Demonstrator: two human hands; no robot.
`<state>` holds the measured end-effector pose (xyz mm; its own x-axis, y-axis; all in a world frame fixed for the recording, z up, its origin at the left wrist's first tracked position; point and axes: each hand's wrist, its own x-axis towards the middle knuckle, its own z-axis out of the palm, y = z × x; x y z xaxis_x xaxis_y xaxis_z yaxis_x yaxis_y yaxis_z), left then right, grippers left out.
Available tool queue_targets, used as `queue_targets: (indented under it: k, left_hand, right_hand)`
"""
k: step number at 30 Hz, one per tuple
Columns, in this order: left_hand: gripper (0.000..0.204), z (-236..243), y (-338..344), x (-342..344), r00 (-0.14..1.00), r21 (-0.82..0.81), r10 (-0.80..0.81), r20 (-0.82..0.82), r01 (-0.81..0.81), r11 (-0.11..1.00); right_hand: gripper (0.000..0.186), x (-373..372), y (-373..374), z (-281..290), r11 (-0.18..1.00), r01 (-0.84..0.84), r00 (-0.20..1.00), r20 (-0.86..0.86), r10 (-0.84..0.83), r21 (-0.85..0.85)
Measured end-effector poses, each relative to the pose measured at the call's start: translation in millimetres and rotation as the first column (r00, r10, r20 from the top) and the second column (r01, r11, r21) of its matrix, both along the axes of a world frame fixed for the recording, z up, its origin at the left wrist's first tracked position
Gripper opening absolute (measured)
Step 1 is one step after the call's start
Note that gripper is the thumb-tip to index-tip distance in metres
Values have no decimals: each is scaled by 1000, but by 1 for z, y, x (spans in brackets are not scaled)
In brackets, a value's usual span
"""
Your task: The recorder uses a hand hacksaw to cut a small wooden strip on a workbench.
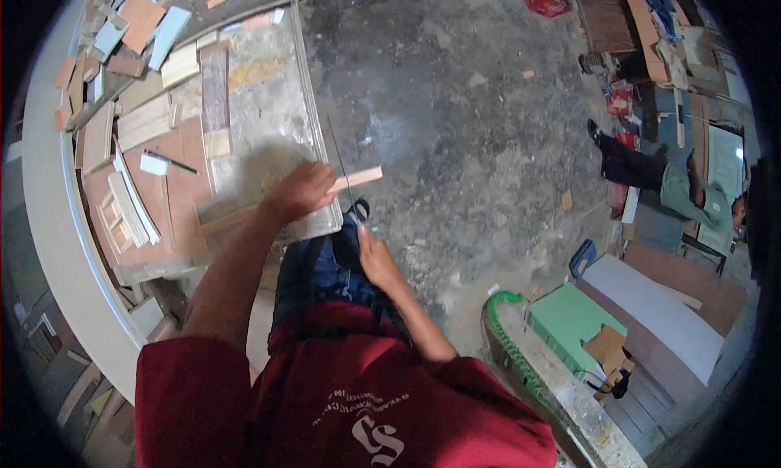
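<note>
My left hand (pixel 303 193) presses down with closed fingers on a narrow wooden strip (pixel 368 175) at the near right corner of the workbench (pixel 277 102). The strip's end sticks out past the bench edge. My right hand (pixel 377 261), lower and just off that edge, is closed around the handle of a handsaw. The saw blade (pixel 335 143), seen nearly edge-on, rises as a thin dark line and crosses the strip close to my left fingers. Whether its teeth have cut into the wood I cannot make out.
Wood offcuts (pixel 142 21) pile up at the bench's far left. A pencil (pixel 172 162) and a small framed wooden piece (pixel 122 212) lie nearer. Across the concrete floor (pixel 455 126), another person (pixel 691 187) is at the right. A green box (pixel 573 326) stands at lower right.
</note>
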<state>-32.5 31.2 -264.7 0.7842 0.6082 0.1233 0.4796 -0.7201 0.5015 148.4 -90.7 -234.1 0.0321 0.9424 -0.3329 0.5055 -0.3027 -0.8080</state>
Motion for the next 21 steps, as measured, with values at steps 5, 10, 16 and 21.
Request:
queue_targets:
  k: [5, 10, 16, 21]
  left_hand:
    - [25, 11, 16, 5, 998, -76, 17, 63, -12, 997]
    - [24, 6, 18, 4, 997, 1, 22, 69, -22, 1000]
    - [26, -3, 10, -3, 998, -12, 8, 66, -7, 1000]
    - [29, 11, 17, 2, 999, -74, 20, 32, -17, 997]
  right_hand:
    - [58, 2, 49, -28, 934, -131, 982, -175, 75, -332]
    - [56, 6, 19, -26, 933, -59, 995, -102, 24, -356]
    - [54, -1, 29, -11, 933, -79, 996, -59, 62, -351]
    - [53, -1, 47, -14, 922, -85, 996, -65, 65, -378]
